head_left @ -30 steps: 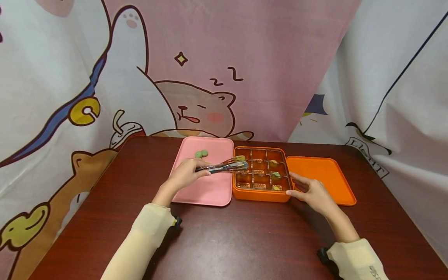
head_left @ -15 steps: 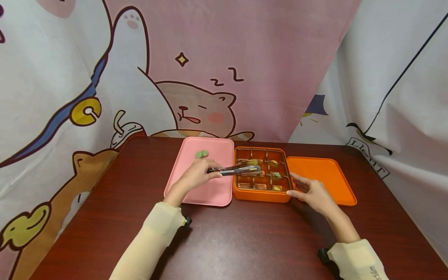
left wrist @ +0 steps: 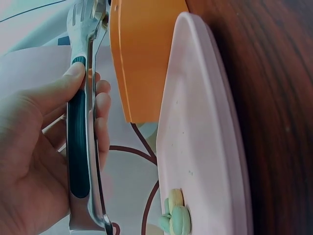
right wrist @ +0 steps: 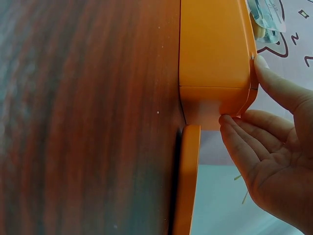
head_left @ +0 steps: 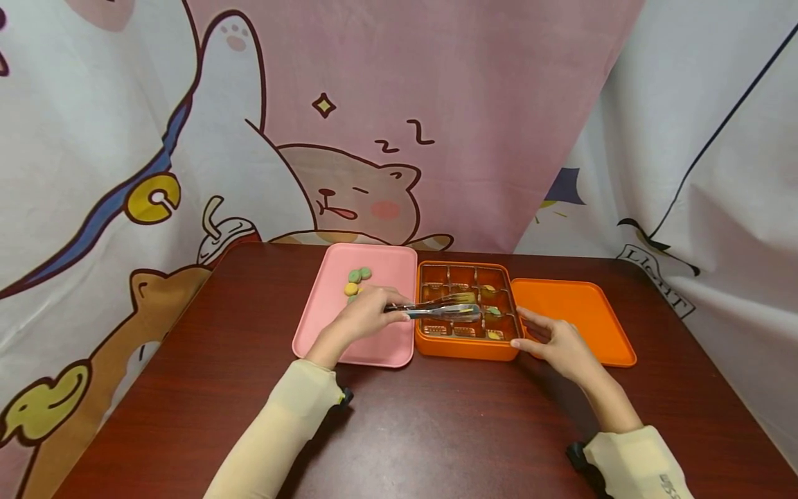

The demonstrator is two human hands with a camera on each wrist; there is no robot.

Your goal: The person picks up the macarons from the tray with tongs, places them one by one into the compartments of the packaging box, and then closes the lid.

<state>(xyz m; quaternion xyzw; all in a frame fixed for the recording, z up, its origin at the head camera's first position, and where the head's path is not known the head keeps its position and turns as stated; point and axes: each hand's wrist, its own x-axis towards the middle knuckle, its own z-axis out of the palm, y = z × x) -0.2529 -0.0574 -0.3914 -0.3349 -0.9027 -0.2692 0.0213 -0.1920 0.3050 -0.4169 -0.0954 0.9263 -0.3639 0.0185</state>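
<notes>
Clock places are read from the person's side, 12 o'clock at the far edge.

1 left hand (head_left: 373, 310): fingers closed round the handle of metal tongs with dark green grip panels (head_left: 441, 311), raised above the tray's 3 o'clock edge. Tong ends point toward 3 o'clock, over the box's middle; in the left wrist view, 1 small yellowish piece (left wrist: 100, 9) shows between them, partly hidden.

1 right hand (head_left: 557, 346): fingers extended, thumb apart from them; thumb and fingertips touch the box at its 4 o'clock corner.

1 square orange box (head_left: 464, 351): at the tabletop's 1 o'clock, fitted with a clear divided insert of 9 compartments. The 3 o'clock column contains 1 yellow piece at the far end, 1 green piece in the middle and 1 yellow piece at the near end.

1 rectangular pink tray with raised rim (head_left: 318, 333): at the box's 9 o'clock. A cluster of small round green and yellow pieces (head_left: 355, 276) lies toward its 12 o'clock side, partly behind the left hand; exact count cannot be told.

1 flat orange lid (head_left: 582, 315): just beside the box, at its 3 o'clock.

1 dark red-brown wood-grain tabletop (head_left: 436, 430): beneath all.
</notes>
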